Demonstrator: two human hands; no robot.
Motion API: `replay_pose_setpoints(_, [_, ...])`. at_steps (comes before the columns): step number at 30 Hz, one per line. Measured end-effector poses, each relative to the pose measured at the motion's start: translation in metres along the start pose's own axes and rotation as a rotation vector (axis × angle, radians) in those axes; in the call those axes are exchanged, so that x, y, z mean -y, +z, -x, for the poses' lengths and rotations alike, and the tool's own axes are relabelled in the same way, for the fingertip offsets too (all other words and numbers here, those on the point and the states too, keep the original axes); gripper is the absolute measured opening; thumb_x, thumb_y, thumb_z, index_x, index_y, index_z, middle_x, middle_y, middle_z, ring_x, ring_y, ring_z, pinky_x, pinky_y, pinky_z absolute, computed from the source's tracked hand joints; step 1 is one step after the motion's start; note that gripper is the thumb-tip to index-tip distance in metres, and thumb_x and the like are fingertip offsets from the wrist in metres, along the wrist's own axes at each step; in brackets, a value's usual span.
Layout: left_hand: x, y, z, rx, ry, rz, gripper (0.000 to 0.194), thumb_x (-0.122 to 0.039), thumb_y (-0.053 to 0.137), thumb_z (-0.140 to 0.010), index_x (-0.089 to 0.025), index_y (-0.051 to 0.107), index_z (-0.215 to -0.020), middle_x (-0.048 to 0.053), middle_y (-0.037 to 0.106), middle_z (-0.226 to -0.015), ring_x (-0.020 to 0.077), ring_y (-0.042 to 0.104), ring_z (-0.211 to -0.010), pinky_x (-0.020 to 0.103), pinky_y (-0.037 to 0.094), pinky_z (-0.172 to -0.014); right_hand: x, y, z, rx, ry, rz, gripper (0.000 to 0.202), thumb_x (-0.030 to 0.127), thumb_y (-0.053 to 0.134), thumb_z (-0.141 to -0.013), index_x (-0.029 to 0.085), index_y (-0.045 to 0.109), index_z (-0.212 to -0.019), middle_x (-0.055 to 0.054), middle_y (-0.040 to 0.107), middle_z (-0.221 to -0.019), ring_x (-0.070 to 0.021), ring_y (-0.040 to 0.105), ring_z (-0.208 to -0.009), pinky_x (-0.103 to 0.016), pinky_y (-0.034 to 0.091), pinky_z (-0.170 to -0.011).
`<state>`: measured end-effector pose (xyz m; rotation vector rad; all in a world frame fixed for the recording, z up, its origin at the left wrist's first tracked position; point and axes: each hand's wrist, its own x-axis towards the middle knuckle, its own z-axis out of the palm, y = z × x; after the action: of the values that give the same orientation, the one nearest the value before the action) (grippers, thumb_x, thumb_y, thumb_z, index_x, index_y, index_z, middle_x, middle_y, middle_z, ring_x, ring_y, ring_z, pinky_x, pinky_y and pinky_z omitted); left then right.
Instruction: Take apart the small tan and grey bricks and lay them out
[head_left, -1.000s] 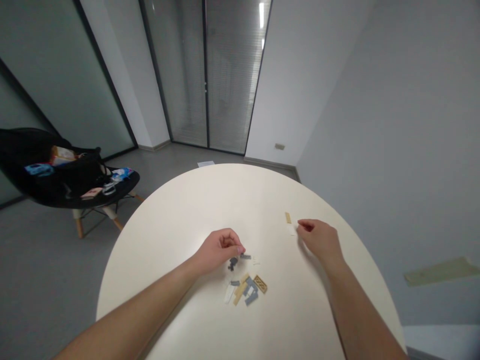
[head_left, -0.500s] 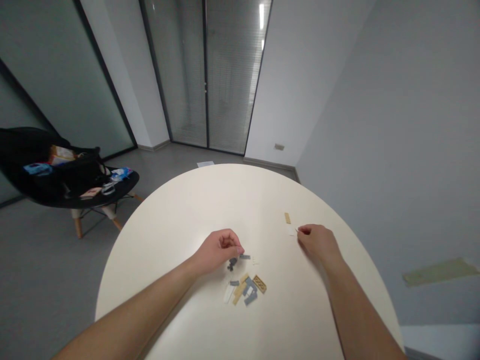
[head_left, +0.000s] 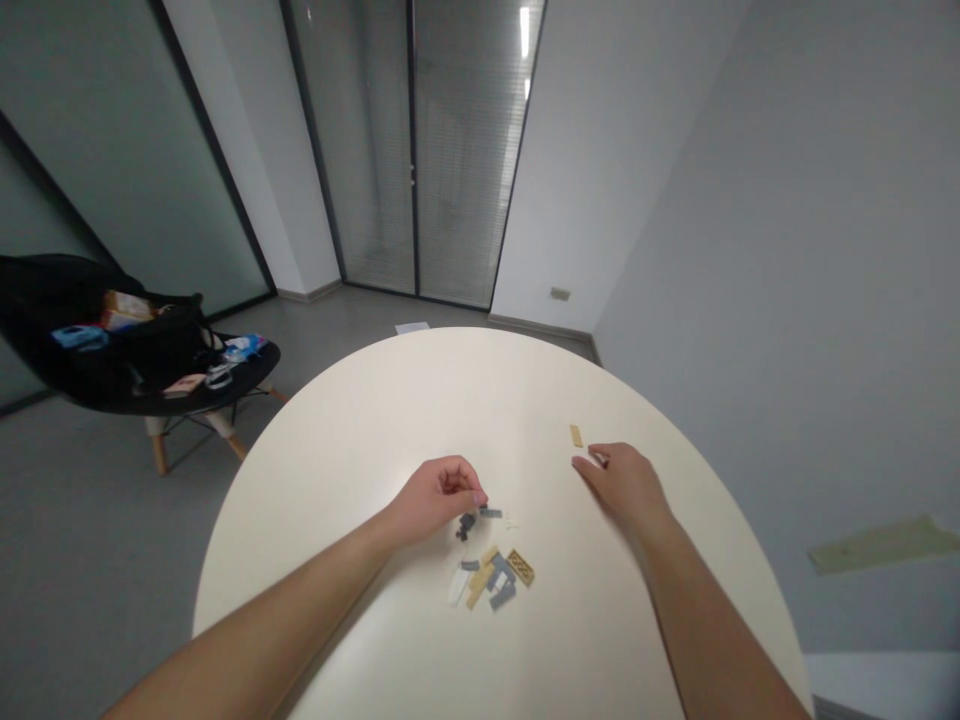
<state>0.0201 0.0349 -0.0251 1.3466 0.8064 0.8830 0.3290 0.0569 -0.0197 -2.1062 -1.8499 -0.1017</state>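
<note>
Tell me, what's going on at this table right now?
A person sits at a round white table with small building-brick pieces. The left hand is curled loosely beside a dark piece, just above a pile of grey, tan and white pieces. The right hand rests further right, fingertips next to a lone tan piece. Whether either grip actually holds anything can't be made out.

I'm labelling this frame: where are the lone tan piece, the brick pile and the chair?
Tan piece [head_left: 576, 436], head view, its middle.
Brick pile [head_left: 493, 578], head view, pile's centre.
Chair [head_left: 45, 300], head view, black backrest.
</note>
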Motion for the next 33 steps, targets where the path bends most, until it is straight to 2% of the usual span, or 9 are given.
replay_pose_setpoints(3, [0.0,-0.0001,-0.0002,0.005,0.001,-0.003,0.026,-0.034,0.075,-0.072,-0.014,0.059,-0.076,0.007,0.069,-0.072,0.0151,0.063,-0.065,0.027,0.046,-0.062,0.0039,0.0006,-0.0002,0.021,-0.015,-0.01,0.04,0.041,0.062,-0.078,0.012,0.07,-0.105,-0.014,0.069,-0.104,-0.025,0.064,-0.09,-0.035,0.047,-0.083])
replay_pose_setpoints(10, [0.0037,-0.0016,-0.0016,0.007,0.012,-0.001,0.026,-0.034,0.074,-0.073,-0.013,0.059,-0.076,0.007,0.069,-0.072,0.015,0.063,-0.065,0.027,0.046,-0.063,0.0045,-0.0004,0.0004,0.027,-0.03,-0.046,0.033,0.031,0.059,-0.078,0.013,0.069,-0.105,-0.011,0.07,-0.097,-0.0218,0.065,-0.085,-0.033,0.048,-0.08])
replay_pose_setpoints(21, [0.0006,-0.0008,-0.001,0.001,0.007,-0.003,0.027,-0.035,0.075,-0.072,-0.014,0.059,-0.075,0.006,0.069,-0.071,0.0153,0.063,-0.065,0.027,0.046,-0.062,0.0002,0.0025,-0.001,0.062,-0.127,-0.056,0.025,0.028,0.057,-0.08,0.016,0.073,-0.095,-0.008,0.071,-0.097,-0.0207,0.065,-0.086,-0.032,0.047,-0.08])
replay_pose_setpoints(29, [-0.0028,-0.0013,0.0002,0.003,0.008,-0.032,0.027,-0.036,0.074,-0.072,-0.014,0.059,-0.075,0.006,0.068,-0.071,0.0148,0.062,-0.064,0.026,0.046,-0.062,0.0064,-0.0036,-0.0017,0.111,-0.13,-0.013,0.025,0.031,0.056,-0.083,0.017,0.073,-0.093,-0.008,0.071,-0.101,-0.0233,0.065,-0.093,-0.032,0.047,-0.083])
replay_pose_setpoints(33, [-0.0021,-0.0014,-0.0009,0.006,0.018,-0.04,0.027,-0.036,0.074,-0.073,-0.014,0.059,-0.075,0.006,0.067,-0.071,0.0147,0.062,-0.065,0.026,0.045,-0.063,0.0014,-0.0059,-0.0027,0.173,-0.257,-0.037,0.021,0.027,0.056,-0.082,0.019,0.073,-0.089,-0.009,0.07,-0.107,-0.0229,0.065,-0.097,-0.032,0.047,-0.085])
